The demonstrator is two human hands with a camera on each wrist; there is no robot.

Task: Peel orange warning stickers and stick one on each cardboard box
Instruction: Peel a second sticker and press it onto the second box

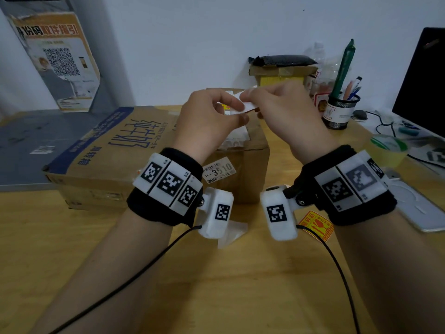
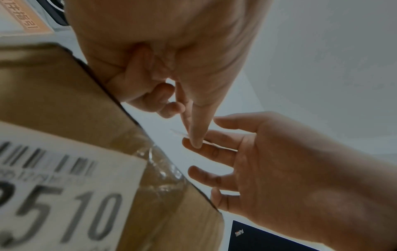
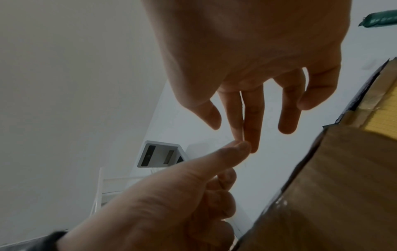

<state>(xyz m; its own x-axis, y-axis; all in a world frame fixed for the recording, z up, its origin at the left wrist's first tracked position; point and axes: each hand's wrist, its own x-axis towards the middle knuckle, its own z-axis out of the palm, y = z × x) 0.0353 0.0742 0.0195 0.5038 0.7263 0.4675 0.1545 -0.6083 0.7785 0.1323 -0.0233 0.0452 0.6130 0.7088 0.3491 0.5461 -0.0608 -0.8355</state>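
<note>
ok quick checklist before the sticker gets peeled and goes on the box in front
1. Both hands on the sticker sheet: left hand and right hand pinch it. Ok.
2. Sticker lifted free of its backing: cannot tell, fingers cover it.
3. Small cardboard box below the hands, within reach: ok.
4. Bare spot on its top: cannot tell, the hands hide most of it.
5. Spare orange sticker on the table for the large cardboard box: ok.

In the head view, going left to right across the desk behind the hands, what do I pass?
Large flat cardboard box → small cardboard box → mesh pen holder → green tape roll → black monitor.
</note>
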